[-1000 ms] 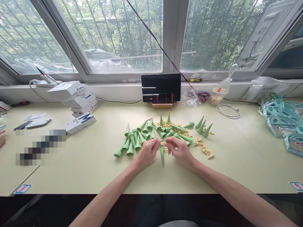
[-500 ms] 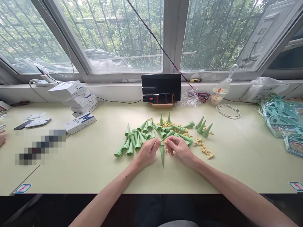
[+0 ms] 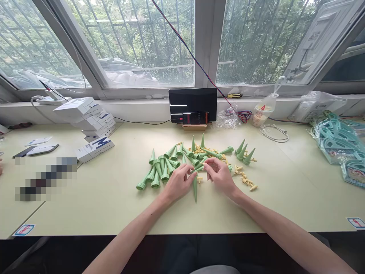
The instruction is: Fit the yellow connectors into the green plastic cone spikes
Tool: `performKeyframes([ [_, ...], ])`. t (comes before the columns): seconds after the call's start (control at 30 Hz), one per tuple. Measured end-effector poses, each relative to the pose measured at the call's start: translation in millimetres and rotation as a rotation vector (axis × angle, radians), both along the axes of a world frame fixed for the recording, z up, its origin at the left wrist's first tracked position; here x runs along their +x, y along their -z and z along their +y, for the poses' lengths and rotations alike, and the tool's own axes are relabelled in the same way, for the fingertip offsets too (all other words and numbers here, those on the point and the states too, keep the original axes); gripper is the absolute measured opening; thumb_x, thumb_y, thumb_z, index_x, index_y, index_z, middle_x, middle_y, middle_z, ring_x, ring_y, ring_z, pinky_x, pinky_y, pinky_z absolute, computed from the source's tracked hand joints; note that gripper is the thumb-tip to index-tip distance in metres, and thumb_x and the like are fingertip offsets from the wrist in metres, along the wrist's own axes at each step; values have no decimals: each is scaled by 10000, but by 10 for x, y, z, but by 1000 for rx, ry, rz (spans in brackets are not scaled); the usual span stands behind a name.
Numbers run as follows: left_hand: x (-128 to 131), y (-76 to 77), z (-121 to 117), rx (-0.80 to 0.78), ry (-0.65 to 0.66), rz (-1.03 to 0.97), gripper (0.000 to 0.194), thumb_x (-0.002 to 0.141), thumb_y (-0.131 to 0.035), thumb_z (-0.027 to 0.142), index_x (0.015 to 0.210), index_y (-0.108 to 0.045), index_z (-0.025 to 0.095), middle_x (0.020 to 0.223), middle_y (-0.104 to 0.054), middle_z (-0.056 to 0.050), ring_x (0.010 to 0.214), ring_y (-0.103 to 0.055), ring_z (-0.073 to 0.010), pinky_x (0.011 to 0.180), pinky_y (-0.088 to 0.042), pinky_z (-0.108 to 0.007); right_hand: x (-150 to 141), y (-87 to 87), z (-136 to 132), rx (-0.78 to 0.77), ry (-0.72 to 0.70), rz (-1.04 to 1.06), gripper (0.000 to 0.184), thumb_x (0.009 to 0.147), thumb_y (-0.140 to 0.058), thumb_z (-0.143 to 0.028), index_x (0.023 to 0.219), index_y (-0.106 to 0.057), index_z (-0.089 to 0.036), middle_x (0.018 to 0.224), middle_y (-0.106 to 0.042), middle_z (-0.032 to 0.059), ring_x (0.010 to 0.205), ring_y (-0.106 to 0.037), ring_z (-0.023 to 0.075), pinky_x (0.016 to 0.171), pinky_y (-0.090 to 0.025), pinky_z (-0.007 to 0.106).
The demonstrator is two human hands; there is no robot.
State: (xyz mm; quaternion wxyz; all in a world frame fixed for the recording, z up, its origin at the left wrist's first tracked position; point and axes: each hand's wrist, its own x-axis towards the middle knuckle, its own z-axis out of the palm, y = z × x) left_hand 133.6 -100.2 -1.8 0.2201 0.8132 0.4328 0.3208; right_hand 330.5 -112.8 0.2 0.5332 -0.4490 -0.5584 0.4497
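My left hand (image 3: 179,182) is closed on a green plastic cone spike (image 3: 195,190), its point directed down toward the table's front edge. The thumb and fingers cover the wide end. Just right of that spike shows a small yellow T-shaped plastic piece (image 3: 200,179); whether it touches the spike I cannot tell. My right hand (image 3: 219,176) is a little to the right, thumb and forefinger pinched on a small yellow piece (image 3: 203,164), mostly hidden. Behind both hands lies a heap of green cone spikes (image 3: 164,172) with yellow pieces (image 3: 209,152) among them.
Three green spikes (image 3: 244,153) stand upright at the right, near loose yellow pieces (image 3: 248,182). A tablet (image 3: 192,102) leans at the back. White boxes (image 3: 95,148) are on the left, bagged teal items (image 3: 336,139) on the right. Another person's hand (image 3: 0,167) shows at the left edge.
My right hand has drawn away from the spike, slightly up and to the right. My left fingers have shifted over the spike's wide end. The view has moved slightly.
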Motion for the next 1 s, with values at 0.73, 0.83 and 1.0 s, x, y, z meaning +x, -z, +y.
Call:
performKeyframes([
  [0.73,-12,3,15,-74,53,-12,150,969,-525,323,978,-605,195,927,-505,-10,553,-458,-82,589,-431,-256,-28,11,-38,40,-22,-77,419,967,-486,-608,896,-580,-206,779,-616,17,505,-558,122,460,-464,252],
  [0.83,-8,-31,7,-61,58,-21,144,976,-514,310,988,-608,202,920,-514,-16,598,-464,-101,609,-429,-256,-29,8,-38,44,-15,-72,421,964,-487,-611,899,-577,-206,778,-615,18,506,-555,122,458,-466,252],
  [1.0,-15,-63,-2,-88,66,-75,181,1000,-476,355,1019,-588,213,926,-531,-16,611,-463,-104,605,-424,-245,-31,18,-38,43,-16,-65,396,967,-500,-590,913,-581,-206,774,-608,13,502,-546,117,450,-457,246],
])
